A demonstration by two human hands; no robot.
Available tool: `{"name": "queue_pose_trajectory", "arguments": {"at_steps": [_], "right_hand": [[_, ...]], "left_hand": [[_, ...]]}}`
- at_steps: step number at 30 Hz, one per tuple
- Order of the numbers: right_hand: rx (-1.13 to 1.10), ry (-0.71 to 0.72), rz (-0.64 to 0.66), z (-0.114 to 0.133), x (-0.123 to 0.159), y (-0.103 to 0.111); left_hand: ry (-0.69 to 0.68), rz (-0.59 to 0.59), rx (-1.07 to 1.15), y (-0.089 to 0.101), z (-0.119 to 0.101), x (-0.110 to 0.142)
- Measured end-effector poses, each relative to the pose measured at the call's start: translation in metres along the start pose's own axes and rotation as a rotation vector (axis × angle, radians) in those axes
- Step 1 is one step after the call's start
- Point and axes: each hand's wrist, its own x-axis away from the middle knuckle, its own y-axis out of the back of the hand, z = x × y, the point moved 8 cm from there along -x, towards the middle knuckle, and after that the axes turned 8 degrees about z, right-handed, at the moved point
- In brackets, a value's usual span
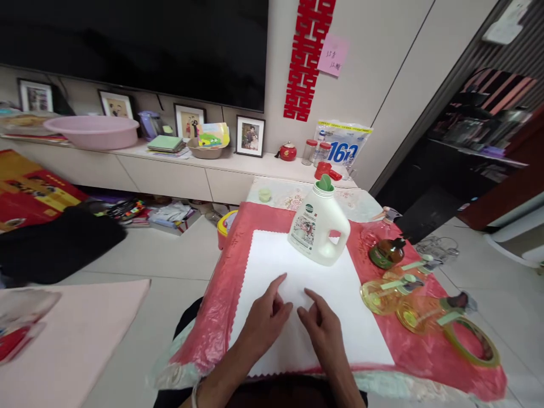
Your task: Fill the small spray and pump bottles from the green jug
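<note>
My left hand (pixel 267 318) hovers over or rests on a white scalloped-edge sheet (pixel 293 294), index finger stretched out and nothing held. Opposite it, my right hand (pixel 323 327) also points its index finger, the other fingers loosely curled and no object in it. Beyond my fingertips a white jug-type detergent bottle (pixel 317 226) stands upright on the sheet's far part. Its cap is off, and a green spout (pixel 325 182) shows in the neck. A small pale green cap (pixel 264 195) lies at the table's far left.
Several pump bottles, among them a brown bottle (pixel 386 253) and a yellow bottle (pixel 382 296), stand at right. A tape roll (pixel 471 341) lies near the right corner. Red plastic (pixel 216 317) covers the table. Behind is a low cabinet (pixel 165 174) with a pink basin (pixel 96 133).
</note>
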Motion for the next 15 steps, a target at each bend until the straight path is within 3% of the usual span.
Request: {"name": "queue_pose_trajectory", "arguments": {"at_steps": [4,8,11,15], "right_hand": [[0.07,0.03,-0.098,0.056,0.008,0.018],[0.409,0.252,-0.331,0.101,0.02,0.025],[0.667,0.312,-0.328,0.092,0.014,0.009],[0.745,0.268,-0.238,0.063,0.004,-0.004]], "left_hand": [[-0.212,-0.233,-0.223,0.022,-0.04,0.021],[-0.388,-0.366,-0.565,0.012,-0.048,0.034],[-0.326,-0.379,-0.762,0.001,-0.033,0.028],[-0.254,-0.337,-0.844,-0.006,-0.018,0.019]]}}
